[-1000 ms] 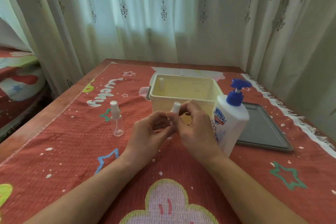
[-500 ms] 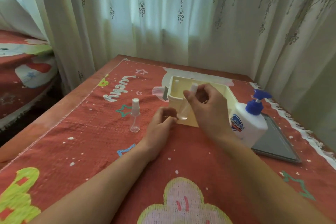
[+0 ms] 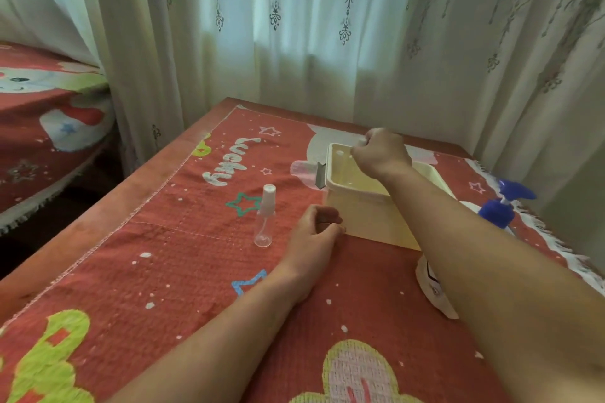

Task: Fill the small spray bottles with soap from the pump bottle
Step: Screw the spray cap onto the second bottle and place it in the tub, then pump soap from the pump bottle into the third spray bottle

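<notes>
My right hand (image 3: 381, 154) reaches over the far left corner of the cream plastic tub (image 3: 363, 209), fingers curled round a small spray bottle whose white cap (image 3: 361, 141) pokes out of the fist. My left hand (image 3: 314, 235) rests on the red cloth just left of the tub, loosely curled, with nothing seen in it. A second clear spray bottle (image 3: 264, 217) with a white cap stands upright on the cloth, left of that hand. The white pump bottle with its blue pump head (image 3: 502, 204) stands right of the tub, mostly hidden behind my right forearm.
The table wears a red patterned cloth (image 3: 163, 271) and ends at a bare wooden edge on the left. Curtains hang close behind the table. A bed with a red cover lies beyond the left edge. A small grey piece (image 3: 320, 175) sticks out from the tub's left wall.
My right hand has carried the small spray bottle away from the left hand, up and back over the tub. The left hand stayed on the cloth. The view has shifted left.
</notes>
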Available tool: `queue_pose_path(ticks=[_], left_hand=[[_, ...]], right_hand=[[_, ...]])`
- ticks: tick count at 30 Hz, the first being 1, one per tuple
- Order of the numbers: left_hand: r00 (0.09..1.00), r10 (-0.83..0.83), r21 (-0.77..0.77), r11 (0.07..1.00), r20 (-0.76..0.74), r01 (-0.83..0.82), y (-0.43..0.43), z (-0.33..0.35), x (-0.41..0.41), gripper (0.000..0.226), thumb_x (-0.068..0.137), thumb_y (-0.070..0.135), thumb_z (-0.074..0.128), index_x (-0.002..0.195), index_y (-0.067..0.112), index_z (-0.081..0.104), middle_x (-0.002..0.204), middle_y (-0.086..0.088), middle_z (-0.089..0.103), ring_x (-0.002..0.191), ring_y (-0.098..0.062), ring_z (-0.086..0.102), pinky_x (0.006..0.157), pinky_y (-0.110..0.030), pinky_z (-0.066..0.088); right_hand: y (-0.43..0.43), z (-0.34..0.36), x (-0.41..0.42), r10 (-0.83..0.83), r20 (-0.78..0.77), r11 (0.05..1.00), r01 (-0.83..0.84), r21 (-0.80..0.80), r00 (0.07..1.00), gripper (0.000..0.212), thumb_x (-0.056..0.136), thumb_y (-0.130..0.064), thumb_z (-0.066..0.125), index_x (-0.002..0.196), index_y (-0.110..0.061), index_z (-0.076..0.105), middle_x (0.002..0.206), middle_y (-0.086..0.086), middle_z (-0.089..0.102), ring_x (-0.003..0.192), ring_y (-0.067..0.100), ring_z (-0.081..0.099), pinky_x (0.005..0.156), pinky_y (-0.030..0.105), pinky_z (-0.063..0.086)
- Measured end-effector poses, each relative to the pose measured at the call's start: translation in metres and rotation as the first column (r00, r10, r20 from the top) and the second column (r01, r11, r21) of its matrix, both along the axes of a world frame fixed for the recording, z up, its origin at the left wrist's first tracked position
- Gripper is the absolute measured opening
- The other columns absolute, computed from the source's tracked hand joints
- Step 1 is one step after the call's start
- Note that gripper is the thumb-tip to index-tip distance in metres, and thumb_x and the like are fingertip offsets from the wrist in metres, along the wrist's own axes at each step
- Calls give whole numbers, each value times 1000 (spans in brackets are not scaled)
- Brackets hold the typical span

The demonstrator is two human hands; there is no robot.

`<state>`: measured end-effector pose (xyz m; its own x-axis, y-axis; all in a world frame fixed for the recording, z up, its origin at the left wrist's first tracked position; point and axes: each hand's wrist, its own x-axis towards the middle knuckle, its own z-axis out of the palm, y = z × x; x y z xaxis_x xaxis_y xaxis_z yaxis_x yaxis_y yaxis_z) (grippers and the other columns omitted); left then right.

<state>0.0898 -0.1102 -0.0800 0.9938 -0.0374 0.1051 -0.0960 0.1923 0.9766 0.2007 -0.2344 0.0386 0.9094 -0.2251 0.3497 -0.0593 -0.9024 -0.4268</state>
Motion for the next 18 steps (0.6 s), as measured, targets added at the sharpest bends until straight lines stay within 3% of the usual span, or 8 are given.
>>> queue_pose_path(ticks=[4, 9, 15, 18], left_hand=[[1000, -6, -2, 1000, 6, 6, -1, 0, -1, 30, 74, 23, 63, 103, 19, 64, 106, -2, 70, 103, -24, 68, 98, -46, 53], [1000, -3, 28, 1000, 11, 3, 0, 2, -2, 29, 75, 24, 62, 104, 20, 64, 107, -2, 71, 104, -22, 68, 97, -42, 54], [1000, -7, 50, 999, 1, 7, 2, 3, -3, 23, 80, 19, 63, 103, 21, 64, 107, -2, 70, 104, -22, 67, 95, -40, 54], [1000, -12, 51, 999, 5, 11, 3, 6, -7, 24, 79, 20, 63, 103, 20, 63, 107, -3, 70, 101, -19, 66, 93, -37, 53]], right_hand=[[2, -13, 14, -4, -135, 998, -3, -56, 991, 23, 84, -28, 52, 90, -12, 66, 100, 12, 69, 91, 33, 64, 70, 32, 45], [2, -20, 26, 29, -186, 999, -31, -7, 982, 24, 87, -30, 54, 90, -9, 67, 97, 15, 71, 87, 34, 69, 80, 39, 58], [3, -15, 22, 49, -258, 992, -17, 125, 965, 22, 91, -11, 50, 93, 3, 67, 77, 18, 72, 65, 28, 73, 65, 42, 63], [5, -2, 5, -27, -138, 994, 41, 100, 990, 19, 84, -9, 54, 91, 1, 68, 82, 16, 71, 73, 31, 72, 66, 36, 60]])
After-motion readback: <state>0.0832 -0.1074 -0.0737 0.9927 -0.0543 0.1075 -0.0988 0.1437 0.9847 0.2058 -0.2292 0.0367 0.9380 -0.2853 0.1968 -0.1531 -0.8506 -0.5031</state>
